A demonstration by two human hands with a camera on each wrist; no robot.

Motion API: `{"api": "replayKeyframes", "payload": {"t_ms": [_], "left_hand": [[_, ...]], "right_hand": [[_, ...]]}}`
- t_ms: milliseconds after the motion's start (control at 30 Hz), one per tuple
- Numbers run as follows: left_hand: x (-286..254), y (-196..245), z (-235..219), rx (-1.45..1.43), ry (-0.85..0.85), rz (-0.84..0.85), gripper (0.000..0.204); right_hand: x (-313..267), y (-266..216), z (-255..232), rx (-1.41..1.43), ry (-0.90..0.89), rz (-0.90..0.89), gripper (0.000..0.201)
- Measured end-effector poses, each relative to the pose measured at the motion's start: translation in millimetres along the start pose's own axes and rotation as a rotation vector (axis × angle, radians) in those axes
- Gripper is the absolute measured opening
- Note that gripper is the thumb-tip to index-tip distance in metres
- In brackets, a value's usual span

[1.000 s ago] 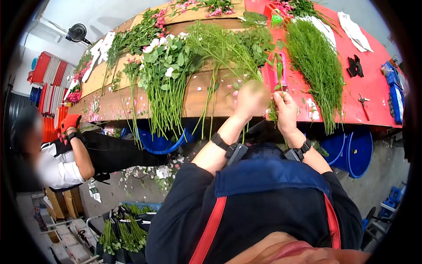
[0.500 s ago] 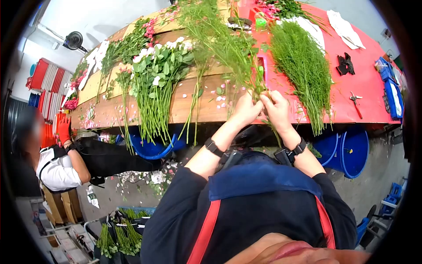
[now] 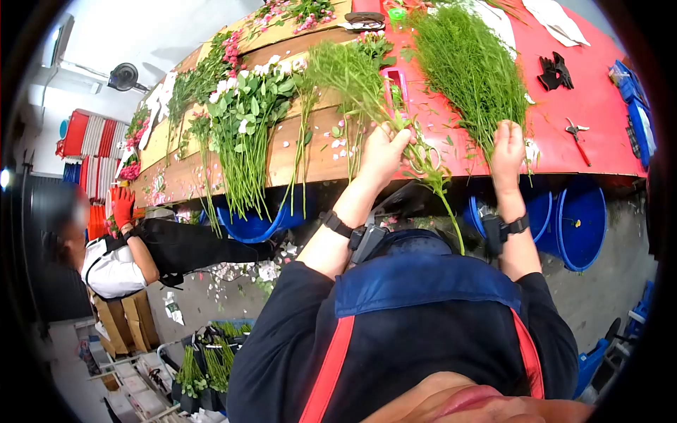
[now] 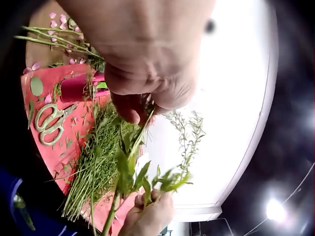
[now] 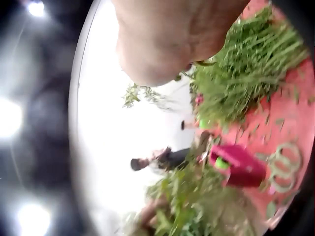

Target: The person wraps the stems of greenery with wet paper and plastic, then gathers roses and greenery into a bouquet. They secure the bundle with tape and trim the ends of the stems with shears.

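Observation:
My left hand grips a bunch of leafy green stems. Its feathery tops lean over the table, and one thick stem hangs down past the table edge. To the right, my right hand is at the lower stems of a large pile of feathery greenery. Its fingers pinch a thin leafy sprig, whose tip shows beyond the hand in the right wrist view. Scissors with pale ring handles lie on the red table cover between the hands, beside a pink holder.
White roses with long stems lie to the left on the wooden table. Red-handled pruning shears and black gloves are on the right. Blue buckets stand below the edge. Another person in a red glove is at the left.
My hands, together at the bunch half a second ago, have parted. The right hand has moved right to the greenery pile, while the left keeps the bunch. The scissors have come into sight.

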State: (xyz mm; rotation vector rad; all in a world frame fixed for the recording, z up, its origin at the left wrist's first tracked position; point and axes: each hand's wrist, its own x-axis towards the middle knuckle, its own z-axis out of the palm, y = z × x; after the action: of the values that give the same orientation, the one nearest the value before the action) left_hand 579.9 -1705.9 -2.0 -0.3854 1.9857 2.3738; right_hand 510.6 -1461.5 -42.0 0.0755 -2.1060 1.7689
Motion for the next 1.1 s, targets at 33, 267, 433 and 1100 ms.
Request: {"api": "replayKeyframes", "payload": {"t_ms": [33,267,433,1100], "left_hand": [[0,-2,6,0.087,0.038,0.009,0.015],[18,-45,59,0.633,0.068,0.21,0.031],[9,-53,79,0.216,-0.131,0.137,0.031],[12,-18,44,0.072,0.22,-0.041,0.018]], "right_hand": [[18,20,-25,-0.366,-0.173,0.149,0.03],[-31,-57,0,-0.365,-0.4,-0.327,0.03],[-46,-16,9,0.103,-0.379,-0.014,0.011],[-34,-69,-75,0.55,-0.151,0.102,0.021]]}}
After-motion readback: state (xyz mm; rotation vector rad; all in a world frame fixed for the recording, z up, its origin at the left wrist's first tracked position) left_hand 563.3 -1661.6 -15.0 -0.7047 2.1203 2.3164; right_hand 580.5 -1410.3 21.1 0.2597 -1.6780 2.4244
